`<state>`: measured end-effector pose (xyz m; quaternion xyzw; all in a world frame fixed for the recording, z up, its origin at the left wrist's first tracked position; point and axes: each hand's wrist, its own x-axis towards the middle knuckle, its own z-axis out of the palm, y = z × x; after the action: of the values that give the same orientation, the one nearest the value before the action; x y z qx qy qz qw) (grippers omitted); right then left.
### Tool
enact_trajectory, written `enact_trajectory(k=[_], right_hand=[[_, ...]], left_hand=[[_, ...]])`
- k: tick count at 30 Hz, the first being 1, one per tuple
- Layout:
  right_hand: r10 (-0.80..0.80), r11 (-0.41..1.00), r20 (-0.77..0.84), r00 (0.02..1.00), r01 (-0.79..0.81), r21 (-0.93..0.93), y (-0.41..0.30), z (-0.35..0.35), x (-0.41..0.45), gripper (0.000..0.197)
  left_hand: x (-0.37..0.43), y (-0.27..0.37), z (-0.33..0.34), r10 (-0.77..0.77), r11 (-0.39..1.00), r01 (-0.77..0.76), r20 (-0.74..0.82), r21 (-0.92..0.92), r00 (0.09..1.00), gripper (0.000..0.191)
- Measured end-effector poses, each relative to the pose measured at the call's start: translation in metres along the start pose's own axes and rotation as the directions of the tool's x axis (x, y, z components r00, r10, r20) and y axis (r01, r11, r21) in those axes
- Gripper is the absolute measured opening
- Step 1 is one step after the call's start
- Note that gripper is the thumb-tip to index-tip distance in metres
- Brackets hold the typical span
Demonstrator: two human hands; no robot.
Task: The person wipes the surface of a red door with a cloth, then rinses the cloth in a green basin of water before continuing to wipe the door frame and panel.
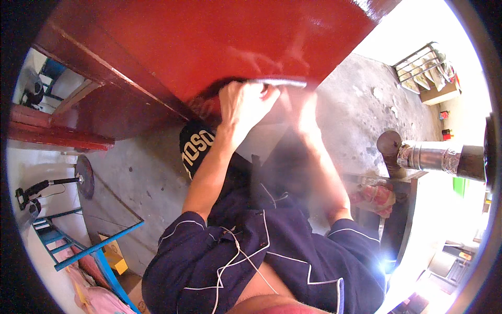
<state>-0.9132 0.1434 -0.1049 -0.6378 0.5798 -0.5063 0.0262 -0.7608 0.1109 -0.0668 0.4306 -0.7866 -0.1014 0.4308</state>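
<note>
Both hands are at the near edge of a glossy red surface [219, 35], which looks like a tabletop. My left hand [245, 102] has its fingers curled at a thin, whitish flat item [286, 83], seen almost edge-on; its kind is unclear. Close by, my right hand [305, 108] is just below that item's right end. Glare and blur hide its fingers, so its grip cannot be made out. Faint reflections of the hands show in the red gloss. Dark trousers with large white lettering [198, 145] cover the leg below my left forearm.
Concrete floor [341, 106] stretches around the red furniture. At right are a metal stovepipe [429, 157], a reddish cloth [374, 199] and a barred metal rack [419, 64]. A blue metal frame [98, 245], a yellow box [115, 259] and pink fabric [104, 300] are at left.
</note>
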Motion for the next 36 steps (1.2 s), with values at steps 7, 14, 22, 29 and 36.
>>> enact_trajectory(k=[7,14,22,29,36], right_hand=[[-0.029,1.0,-0.127,0.991,0.03,0.004,-0.053,-0.037,0.051,0.033],[-0.021,0.998,0.019,1.0,0.02,0.053,-0.003,0.005,0.004,0.032],[-0.156,0.987,0.151,0.976,0.149,0.055,-0.025,0.046,-0.005,0.031],[-0.205,0.976,0.23,0.951,0.181,0.121,-0.091,0.121,-0.008,0.025],[-0.229,0.961,0.25,0.941,0.259,-0.093,-0.166,0.135,0.026,0.024]], left_hand=[[0.042,0.042,-0.042,0.053,0.999,-0.051,-0.151,0.015,0.987,0.038],[-0.016,-0.015,0.003,-0.031,0.995,0.027,-0.04,-0.096,0.999,0.031],[-0.049,-0.055,-0.012,-0.247,0.947,0.232,-0.039,-0.223,0.968,0.035],[-0.074,-0.096,-0.084,-0.244,0.963,0.207,-0.233,-0.171,0.941,0.012],[-0.043,-0.112,-0.121,-0.153,0.984,0.109,-0.352,-0.141,0.924,0.027]])
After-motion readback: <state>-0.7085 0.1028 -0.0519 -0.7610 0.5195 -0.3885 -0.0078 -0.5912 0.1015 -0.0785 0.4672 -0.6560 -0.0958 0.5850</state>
